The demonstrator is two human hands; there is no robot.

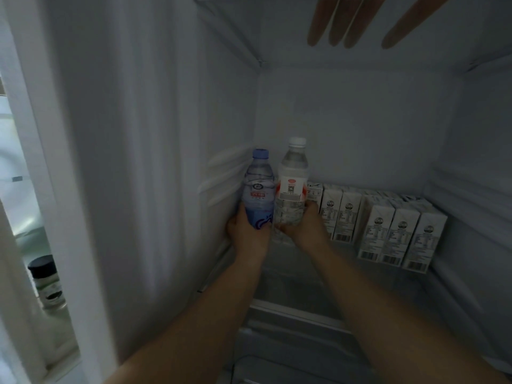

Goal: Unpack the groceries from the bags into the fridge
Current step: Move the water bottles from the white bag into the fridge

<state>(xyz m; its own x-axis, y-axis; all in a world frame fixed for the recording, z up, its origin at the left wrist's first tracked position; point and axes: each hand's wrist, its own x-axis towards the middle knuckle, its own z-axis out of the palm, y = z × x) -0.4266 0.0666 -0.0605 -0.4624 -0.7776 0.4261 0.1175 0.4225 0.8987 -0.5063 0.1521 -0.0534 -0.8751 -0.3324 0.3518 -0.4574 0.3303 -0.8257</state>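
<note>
Both my arms reach deep into the open fridge. My left hand grips the lower part of a blue-capped water bottle with a blue label, close to the left wall at the back corner. My right hand grips the base of a white-capped clear water bottle with a red and white label. The two bottles stand upright side by side, touching, over the glass shelf.
Rows of white drink cartons fill the right half of the shelf up to the right wall. Several brown elongated items lie on the shelf above. A dark-lidded jar sits in the door rack at left.
</note>
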